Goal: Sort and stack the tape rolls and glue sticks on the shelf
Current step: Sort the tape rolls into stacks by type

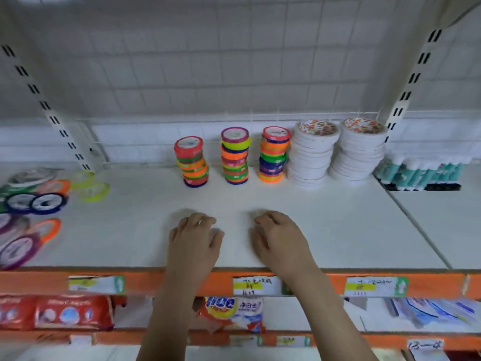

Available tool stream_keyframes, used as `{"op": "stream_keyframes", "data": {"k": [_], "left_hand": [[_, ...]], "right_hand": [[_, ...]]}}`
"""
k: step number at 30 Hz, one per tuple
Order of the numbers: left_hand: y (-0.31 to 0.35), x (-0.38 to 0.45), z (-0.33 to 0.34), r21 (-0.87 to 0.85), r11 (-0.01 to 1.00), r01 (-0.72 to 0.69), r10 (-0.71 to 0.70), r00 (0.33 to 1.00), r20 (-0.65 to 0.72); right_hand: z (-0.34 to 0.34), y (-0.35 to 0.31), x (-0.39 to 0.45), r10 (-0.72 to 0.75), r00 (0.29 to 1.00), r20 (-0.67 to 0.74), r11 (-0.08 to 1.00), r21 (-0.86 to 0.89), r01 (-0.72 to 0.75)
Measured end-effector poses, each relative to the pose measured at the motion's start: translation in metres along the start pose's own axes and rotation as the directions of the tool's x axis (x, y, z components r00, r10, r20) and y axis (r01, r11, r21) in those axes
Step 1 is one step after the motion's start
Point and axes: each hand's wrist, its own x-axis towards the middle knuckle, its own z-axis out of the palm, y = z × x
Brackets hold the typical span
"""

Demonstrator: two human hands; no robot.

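Three stacks of coloured tape rolls (234, 155) stand at the back of the white shelf (351, 225). Two taller stacks of white tape rolls (311, 155) stand to their right. Upright glue sticks (421, 173) with teal labels are packed at the far right. Loose coloured tape rolls (36, 201) lie scattered at the left end. My left hand (194, 241) and my right hand (279, 237) rest palm down on the bare front of the shelf, fingers curled, holding nothing, well in front of the stacks.
The shelf's orange front rail (161, 282) carries paper price labels. Packaged goods fill the shelf below (229, 312). Slotted white uprights (52, 115) and a wire grid back panel frame the bay. A seam (416, 230) divides this shelf from the board on the right.
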Motion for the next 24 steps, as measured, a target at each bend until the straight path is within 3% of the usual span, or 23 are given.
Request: {"op": "stream_keyframes", "data": {"k": [10,24], "left_hand": [[-0.066,-0.005,-0.025,0.023,0.996,0.081,-0.081,0.997,0.003],[-0.106,0.005,-0.036,0.024,0.999,0.035,-0.035,0.999,0.02]], "right_hand": [[0.037,-0.06,0.025,-0.07,0.998,0.007,0.997,-0.037,0.07],[0.066,-0.095,0.041,-0.053,0.998,0.038,0.998,-0.015,0.054]]}}
